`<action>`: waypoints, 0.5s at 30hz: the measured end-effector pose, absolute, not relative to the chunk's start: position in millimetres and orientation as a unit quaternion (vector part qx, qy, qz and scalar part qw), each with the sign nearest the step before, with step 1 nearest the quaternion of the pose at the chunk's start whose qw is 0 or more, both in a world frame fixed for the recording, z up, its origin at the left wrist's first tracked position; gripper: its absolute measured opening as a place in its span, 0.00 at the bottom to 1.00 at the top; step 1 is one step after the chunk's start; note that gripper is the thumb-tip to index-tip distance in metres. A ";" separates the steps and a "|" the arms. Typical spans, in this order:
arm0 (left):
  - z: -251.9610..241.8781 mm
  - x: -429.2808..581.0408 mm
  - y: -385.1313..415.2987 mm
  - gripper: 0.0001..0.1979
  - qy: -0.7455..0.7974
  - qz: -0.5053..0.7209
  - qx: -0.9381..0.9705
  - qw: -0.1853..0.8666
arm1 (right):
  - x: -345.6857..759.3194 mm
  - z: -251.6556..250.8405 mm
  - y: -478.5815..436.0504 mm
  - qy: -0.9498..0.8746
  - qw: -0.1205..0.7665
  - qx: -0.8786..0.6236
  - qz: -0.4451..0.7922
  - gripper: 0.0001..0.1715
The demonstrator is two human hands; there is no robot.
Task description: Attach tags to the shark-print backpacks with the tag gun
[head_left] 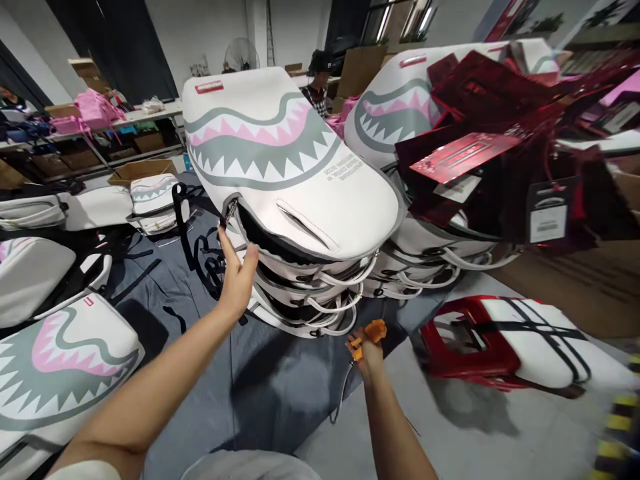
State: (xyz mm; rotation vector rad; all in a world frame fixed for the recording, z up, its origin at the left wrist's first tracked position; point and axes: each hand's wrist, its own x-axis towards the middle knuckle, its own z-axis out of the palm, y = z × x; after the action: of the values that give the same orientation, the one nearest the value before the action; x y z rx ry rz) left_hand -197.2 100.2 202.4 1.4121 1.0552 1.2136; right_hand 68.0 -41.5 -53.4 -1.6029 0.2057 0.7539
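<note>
A white backpack (255, 147) with a grey and pink shark-mouth print tops a stack of similar bags, its zipped compartment partly unzipped. At the near left end of that opening is my left hand (237, 283), index finger and thumb stretched upward and apart against the bag's side; its other fingers are hidden. Low in front of the stack, my right hand (369, 350) is closed round an orange-handled tool (376, 330), its exact kind unclear. A thin grey cord (343, 393) hangs below that hand. White carry handles (345, 273) stick out from the stacked bags nearby.
Dark red shiny packets with hang tags (547, 210) cover a second backpack stack (415, 120) at right. A red stool (475, 347) with a white strapped pad stands on the floor. More backpacks (65, 367) lie left on grey cloth (270, 380). A person (319, 83) is behind.
</note>
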 end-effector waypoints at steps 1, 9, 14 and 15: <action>188.8 -200.0 91.6 0.48 0.446 0.498 0.573 0.475 | 68.6 -61.6 -31.5 0.090 0.624 -0.691 0.354 0.23; 165.7 -195.5 89.7 0.54 0.409 0.533 0.634 0.383 | 29.0 -76.4 2.2 0.001 0.621 -0.685 0.380 0.27; 172.7 -208.8 139.7 0.51 0.418 0.561 0.599 0.389 | -13.8 -80.2 23.4 -0.020 0.620 -0.692 0.369 0.26; 167.9 -217.3 148.7 0.50 0.430 0.567 0.589 0.384 | -20.0 -79.7 32.9 -0.028 0.622 -0.691 0.367 0.27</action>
State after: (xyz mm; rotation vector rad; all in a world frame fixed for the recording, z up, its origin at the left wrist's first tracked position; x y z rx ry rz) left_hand -217.3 148.7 167.9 1.5011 1.0952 1.4439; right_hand -20.0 32.9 -79.7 -1.5870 -0.0636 0.8428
